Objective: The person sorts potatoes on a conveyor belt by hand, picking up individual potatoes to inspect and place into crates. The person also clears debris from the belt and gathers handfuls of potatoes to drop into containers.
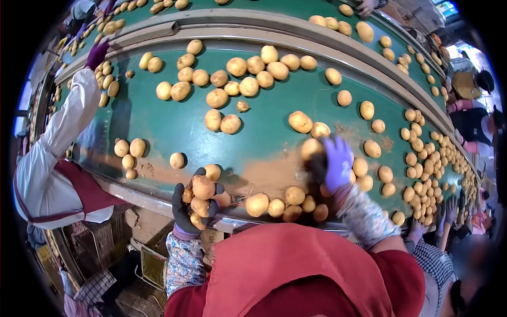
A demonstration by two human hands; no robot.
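Small round tan potatoes [202, 196] are lying heaped in the half-curled black-gloved left hand [184, 212] at the near edge of the green conveyor belt [264, 132]. The purple-gloved right hand [337, 164] is hovering over that edge, too blurred to tell its grip.

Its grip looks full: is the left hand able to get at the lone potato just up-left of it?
Probably reachable: the lone potato lies close on bare belt, nothing between. But the left hand clutches several potatoes, so gripping another looks doubtful.
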